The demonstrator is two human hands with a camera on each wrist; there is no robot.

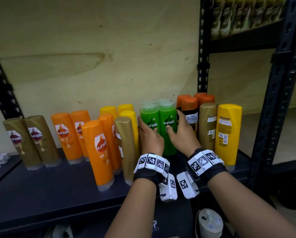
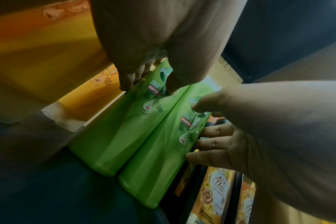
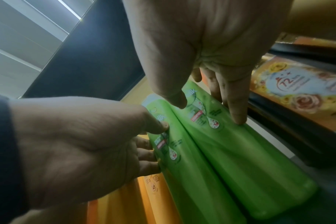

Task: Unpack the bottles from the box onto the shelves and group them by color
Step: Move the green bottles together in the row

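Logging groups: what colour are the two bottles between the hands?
Green bottles, held between left hand and right hand; clearest in head view.

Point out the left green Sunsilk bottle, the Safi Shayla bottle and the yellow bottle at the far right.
left green Sunsilk bottle (image 1: 149, 117): head view, upper body.
Safi Shayla bottle (image 1: 191, 118): head view, white label.
far-right yellow bottle (image 1: 227, 145): head view, lower body.

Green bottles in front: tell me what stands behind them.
Behind the two green bottles in front, pale caps of more green bottles show; their bodies are hidden. Beyond is the plywood wall.
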